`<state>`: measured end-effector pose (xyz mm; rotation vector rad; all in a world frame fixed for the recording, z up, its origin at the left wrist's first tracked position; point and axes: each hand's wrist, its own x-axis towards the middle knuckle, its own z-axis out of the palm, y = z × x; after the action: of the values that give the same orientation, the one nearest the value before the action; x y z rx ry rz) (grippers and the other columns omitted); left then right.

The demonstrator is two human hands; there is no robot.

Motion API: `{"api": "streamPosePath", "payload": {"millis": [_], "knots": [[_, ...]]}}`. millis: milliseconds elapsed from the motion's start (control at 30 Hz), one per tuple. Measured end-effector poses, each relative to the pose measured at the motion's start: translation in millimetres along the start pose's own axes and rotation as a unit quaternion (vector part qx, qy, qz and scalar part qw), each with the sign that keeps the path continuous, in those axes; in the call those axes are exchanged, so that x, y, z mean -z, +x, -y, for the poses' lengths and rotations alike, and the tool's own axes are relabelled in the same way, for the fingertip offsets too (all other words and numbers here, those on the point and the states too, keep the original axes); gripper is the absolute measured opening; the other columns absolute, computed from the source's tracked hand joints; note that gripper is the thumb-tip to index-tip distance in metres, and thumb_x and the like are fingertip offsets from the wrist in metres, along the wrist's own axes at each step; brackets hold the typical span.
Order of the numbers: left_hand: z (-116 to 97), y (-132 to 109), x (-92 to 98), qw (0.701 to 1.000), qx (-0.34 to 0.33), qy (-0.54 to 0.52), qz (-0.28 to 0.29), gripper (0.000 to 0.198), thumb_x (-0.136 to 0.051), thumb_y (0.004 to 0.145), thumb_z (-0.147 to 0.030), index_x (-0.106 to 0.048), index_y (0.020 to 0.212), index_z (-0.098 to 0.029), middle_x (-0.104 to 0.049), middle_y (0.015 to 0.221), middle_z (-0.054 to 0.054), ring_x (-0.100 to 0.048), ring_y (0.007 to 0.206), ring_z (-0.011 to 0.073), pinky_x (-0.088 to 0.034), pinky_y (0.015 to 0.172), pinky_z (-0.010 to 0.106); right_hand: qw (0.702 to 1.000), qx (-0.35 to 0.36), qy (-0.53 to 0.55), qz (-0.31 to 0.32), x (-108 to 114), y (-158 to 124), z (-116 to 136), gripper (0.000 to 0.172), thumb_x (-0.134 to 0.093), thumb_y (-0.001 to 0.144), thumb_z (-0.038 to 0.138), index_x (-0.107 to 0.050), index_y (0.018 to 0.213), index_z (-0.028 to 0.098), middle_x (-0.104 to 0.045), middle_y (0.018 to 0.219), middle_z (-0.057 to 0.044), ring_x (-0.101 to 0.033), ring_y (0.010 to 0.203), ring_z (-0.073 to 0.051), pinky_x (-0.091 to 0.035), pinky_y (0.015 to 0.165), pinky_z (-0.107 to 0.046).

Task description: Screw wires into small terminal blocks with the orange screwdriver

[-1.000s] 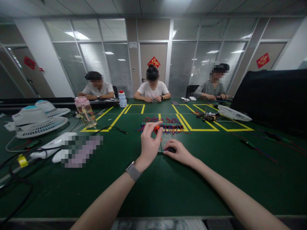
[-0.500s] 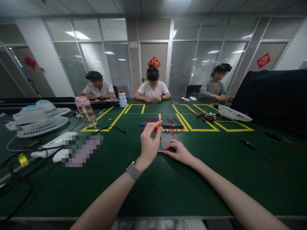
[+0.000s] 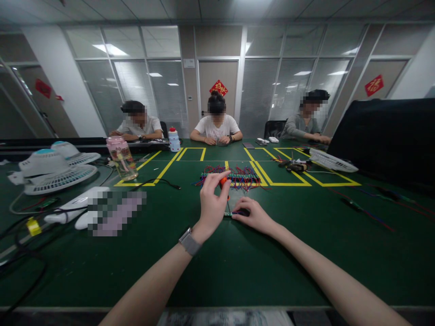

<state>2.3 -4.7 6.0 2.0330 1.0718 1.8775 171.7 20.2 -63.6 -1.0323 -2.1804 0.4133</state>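
My left hand [image 3: 211,203], with a watch on its wrist, is raised over the green table [image 3: 217,267]. Its fingers are pinched round a small orange-handled tool [image 3: 222,182] that points down. My right hand [image 3: 254,214] lies on the table just right of it, fingers pressed on a small green part with dark wires [image 3: 235,213]. Beyond both hands lies a row of green parts with red and blue wires [image 3: 231,176].
Three people sit at the far side. White fans [image 3: 56,170], a pink-lidded bottle [image 3: 121,158], a white device [image 3: 73,208] and black cables [image 3: 23,253] fill the left. A black cover [image 3: 384,136] and a keyboard [image 3: 331,160] stand right. Yellow tape [image 3: 285,183] marks boxes.
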Motion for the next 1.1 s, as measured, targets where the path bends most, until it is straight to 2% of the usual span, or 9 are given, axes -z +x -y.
{"api": "streamPosePath", "payload": {"millis": [67,167,333,467,567,800,933,1033,1100], "knots": [[-1.0,-0.5,0.5,1.0,0.002,0.017,-0.002,0.021,-0.054,0.088,-0.025,-0.065,0.106,-0.023,-0.056,0.094,0.004,-0.056,0.087,0.0152,-0.046,0.083,0.03,1.0,-0.001,0.001,-0.002,0.0,0.2,0.3,0.011,-0.07,0.076,0.029,-0.072,0.081,0.019,-0.065,0.084,-0.005,-0.059,0.084,-0.02,-0.045,0.079,-0.034],[-1.0,-1.0,0.6,1.0,0.016,0.023,-0.001,0.027,-0.046,0.092,-0.026,-0.063,0.112,-0.024,-0.052,0.098,0.005,-0.055,0.091,0.0152,-0.046,0.083,0.029,1.0,0.0,0.001,-0.004,-0.2,0.2,0.2,0.012,-0.07,0.076,0.03,-0.072,0.081,0.019,-0.065,0.084,-0.005,-0.06,0.083,-0.02,-0.045,0.079,-0.034],[1.0,0.1,-0.6,1.0,0.013,-0.021,-0.003,0.032,-0.038,0.094,-0.02,-0.058,0.119,-0.021,-0.059,0.113,0.007,-0.054,0.108,0.0163,-0.042,0.094,0.031,1.0,-0.002,0.003,-0.003,-0.5,0.1,-0.1,0.01,-0.07,0.076,0.028,-0.072,0.081,0.019,-0.064,0.084,-0.006,-0.059,0.083,-0.02,-0.045,0.079,-0.033],[0.0,0.3,-0.7,1.0,0.003,-0.01,-0.004,0.025,-0.047,0.091,-0.021,-0.061,0.112,-0.02,-0.062,0.102,0.005,-0.057,0.097,0.0151,-0.044,0.088,0.029,1.0,-0.006,-0.001,-0.001,-0.3,0.2,-0.4,0.012,-0.07,0.077,0.029,-0.072,0.081,0.019,-0.064,0.084,-0.005,-0.059,0.083,-0.02,-0.045,0.079,-0.033],[-1.0,-0.7,-0.7,1.0,0.001,0.009,-0.009,0.022,-0.054,0.088,-0.025,-0.065,0.107,-0.022,-0.057,0.094,0.004,-0.057,0.088,0.0142,-0.045,0.083,0.028,1.0,-0.005,0.001,0.002,-0.3,0.3,-1.2,0.012,-0.07,0.077,0.03,-0.072,0.08,0.019,-0.063,0.084,-0.005,-0.059,0.083,-0.02,-0.045,0.08,-0.034],[0.0,-0.6,-1.4,0.999,0.008,-0.034,0.007,0.031,-0.039,0.094,-0.02,-0.058,0.119,-0.021,-0.06,0.111,0.006,-0.055,0.106,0.015,-0.042,0.093,0.029,1.0,-0.003,0.003,-0.002,-0.4,0.0,-2.7,0.011,-0.07,0.077,0.03,-0.072,0.081,0.02,-0.063,0.085,-0.005,-0.059,0.083,-0.02,-0.045,0.08,-0.034],[-0.7,0.2,-0.4,1.0,0.004,-0.015,-0.002,0.026,-0.046,0.092,-0.023,-0.061,0.113,-0.022,-0.062,0.103,0.005,-0.057,0.098,0.0162,-0.044,0.088,0.031,1.0,-0.002,0.002,0.0,0.5,-0.3,-1.8,0.011,-0.07,0.077,0.03,-0.072,0.081,0.02,-0.063,0.085,-0.005,-0.059,0.084,-0.019,-0.045,0.08,-0.034],[-1.7,-0.3,-0.1,1.0,0.002,0.007,-0.009,0.021,-0.053,0.089,-0.027,-0.065,0.106,-0.023,-0.057,0.096,0.004,-0.056,0.09,0.0155,-0.046,0.083,0.03,1.0,-0.005,0.001,0.0,0.6,-0.3,-1.4,0.01,-0.07,0.076,0.029,-0.072,0.08,0.02,-0.063,0.085,-0.005,-0.059,0.084,-0.02,-0.045,0.08,-0.034],[-1.9,-0.7,-0.4,1.0,0.009,0.01,-0.01,0.024,-0.05,0.09,-0.027,-0.065,0.108,-0.023,-0.055,0.098,0.005,-0.056,0.092,0.0153,-0.046,0.085,0.029,1.0,-0.005,0.001,0.0,0.5,-0.3,-1.3,0.011,-0.07,0.076,0.029,-0.072,0.08,0.02,-0.063,0.084,-0.005,-0.059,0.084,-0.02,-0.045,0.08,-0.034]]}}
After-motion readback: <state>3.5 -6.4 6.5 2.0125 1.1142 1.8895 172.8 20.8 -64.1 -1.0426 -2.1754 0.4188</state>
